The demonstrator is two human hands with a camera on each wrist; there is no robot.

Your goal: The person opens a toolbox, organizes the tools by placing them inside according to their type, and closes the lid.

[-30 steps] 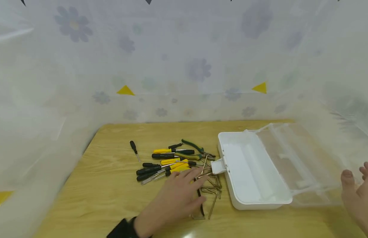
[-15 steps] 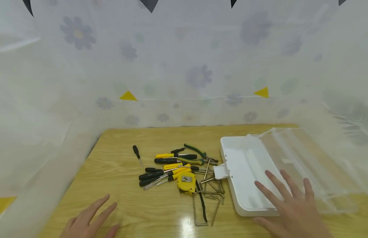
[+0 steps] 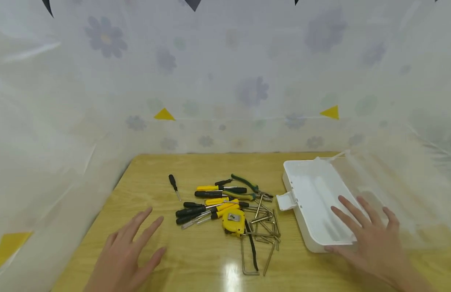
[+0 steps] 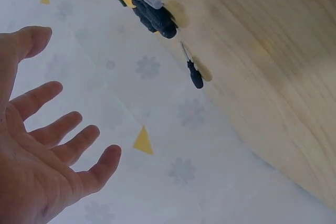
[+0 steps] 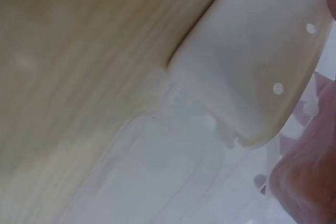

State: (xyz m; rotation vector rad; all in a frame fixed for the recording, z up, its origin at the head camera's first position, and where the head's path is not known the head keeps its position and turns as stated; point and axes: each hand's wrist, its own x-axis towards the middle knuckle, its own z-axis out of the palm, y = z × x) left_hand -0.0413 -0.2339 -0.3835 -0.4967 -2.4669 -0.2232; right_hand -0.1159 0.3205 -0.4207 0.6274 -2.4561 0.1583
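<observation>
My left hand (image 3: 125,251) hovers over the table left of the tools, fingers spread and holding nothing; the left wrist view shows its palm and loosely bent fingers. My right hand (image 3: 379,243) is spread over the near right corner of a white plastic box (image 3: 314,198), its thumb right at the near rim. The box's clear lid (image 3: 386,194) is swung back to the right, and a white latch (image 3: 286,200) sticks out from its left side. Between my hands lie a yellow tape measure (image 3: 233,222), several screwdrivers (image 3: 190,211), green-handled pliers (image 3: 247,196) and brass-coloured hex keys (image 3: 271,227).
One small black screwdriver (image 3: 174,186) lies apart at the left of the pile. A bent hex key (image 3: 243,259) and a black curved handle (image 3: 252,251) reach toward the front of the wooden table (image 3: 196,259). Flowered plastic sheeting (image 3: 225,81) encloses the back and sides.
My left hand has drawn back left from the pile, uncovering the tape measure. My right hand has come in from the far right to the box's near corner. The head view has shifted slightly.
</observation>
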